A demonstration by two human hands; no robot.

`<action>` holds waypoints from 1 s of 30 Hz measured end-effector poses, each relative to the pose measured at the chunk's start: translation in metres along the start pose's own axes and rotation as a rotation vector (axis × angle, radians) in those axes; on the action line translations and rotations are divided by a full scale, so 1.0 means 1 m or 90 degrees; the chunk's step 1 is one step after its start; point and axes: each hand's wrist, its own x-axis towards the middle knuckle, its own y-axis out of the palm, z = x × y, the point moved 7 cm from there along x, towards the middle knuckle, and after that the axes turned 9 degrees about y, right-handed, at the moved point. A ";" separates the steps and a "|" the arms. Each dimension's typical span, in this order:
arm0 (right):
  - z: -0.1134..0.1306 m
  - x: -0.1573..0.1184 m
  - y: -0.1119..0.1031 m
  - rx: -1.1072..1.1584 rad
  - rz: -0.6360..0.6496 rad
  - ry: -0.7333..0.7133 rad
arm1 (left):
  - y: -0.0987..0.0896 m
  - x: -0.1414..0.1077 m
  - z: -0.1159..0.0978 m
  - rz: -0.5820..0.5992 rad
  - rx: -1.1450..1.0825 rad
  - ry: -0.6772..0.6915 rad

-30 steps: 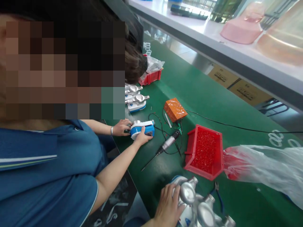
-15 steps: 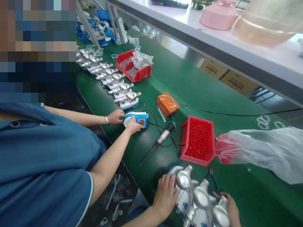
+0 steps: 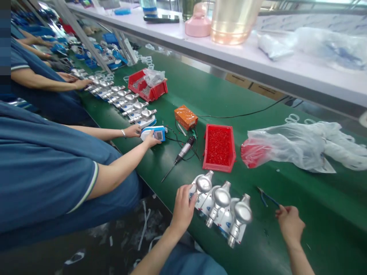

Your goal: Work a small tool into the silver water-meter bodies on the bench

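Observation:
My left hand [image 3: 183, 204] grips the left edge of the nearest water meter [image 3: 203, 186], with its thumb on the near side. That meter stands first in a slanting row of three, each with a silvery metal pipe body over a white-and-blue housing; the middle meter [image 3: 221, 198] and the end meter [image 3: 242, 214] touch or nearly touch. To the right of the row, my right hand [image 3: 290, 221] pinches the handle end of small blue-handled cutting pliers [image 3: 265, 196]. Their jaws point away to the left, on or just above the green table.
A red bin [image 3: 219, 149] of small red parts lies beyond the row, beside a plastic bag [image 3: 286, 147]. An electric screwdriver [image 3: 183, 151] and orange box [image 3: 185, 117] lie left. A co-worker's hands hold a blue-white meter [image 3: 155, 133]. A shelf [image 3: 229, 53] overhangs the back.
My right hand has left the row's right side and moved right, taking hold of the pliers. My left hand stays at the first meter. The view has shifted, showing more table on the right.

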 end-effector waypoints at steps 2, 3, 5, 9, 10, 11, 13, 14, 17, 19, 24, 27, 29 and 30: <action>-0.012 -0.015 -0.042 0.028 -0.091 -0.023 | 0.000 -0.012 -0.016 -0.001 -0.032 -0.009; -0.016 -0.027 -0.062 0.058 -0.130 -0.041 | 0.003 -0.019 -0.024 0.006 -0.056 -0.017; -0.017 -0.057 -0.094 0.136 -0.164 -0.081 | 0.014 -0.033 -0.040 0.033 -0.115 -0.036; 0.002 -0.126 -0.100 0.363 0.008 -0.167 | 0.045 -0.061 -0.075 0.134 -0.253 -0.078; 0.009 -0.143 -0.090 0.407 0.090 -0.174 | 0.051 -0.067 -0.083 0.163 -0.298 -0.093; 0.016 -0.161 -0.076 0.441 0.174 -0.176 | 0.056 -0.072 -0.092 0.190 -0.351 -0.111; 0.029 -0.195 -0.044 0.501 0.332 -0.160 | 0.061 -0.079 -0.106 0.218 -0.472 -0.153; 0.035 -0.210 -0.028 0.536 0.389 -0.150 | 0.060 -0.079 -0.109 0.209 -0.531 -0.180; 0.057 -0.245 0.016 0.583 0.474 -0.136 | 0.046 -0.071 -0.098 0.091 -0.676 -0.280; 0.075 -0.261 0.044 0.597 0.539 -0.125 | 0.034 -0.059 -0.074 0.014 -0.747 -0.339; 0.119 -0.293 0.094 0.517 0.743 -0.188 | 0.012 -0.024 0.009 0.035 -0.891 -0.414; 0.129 -0.300 0.104 0.435 0.792 -0.254 | 0.005 -0.011 0.052 0.052 -0.952 -0.446; 0.127 -0.297 0.107 0.408 0.793 -0.262 | 0.003 -0.007 0.069 0.071 -0.988 -0.453; 0.124 -0.294 0.107 0.399 0.788 -0.256 | 0.002 -0.006 0.073 0.089 -0.999 -0.452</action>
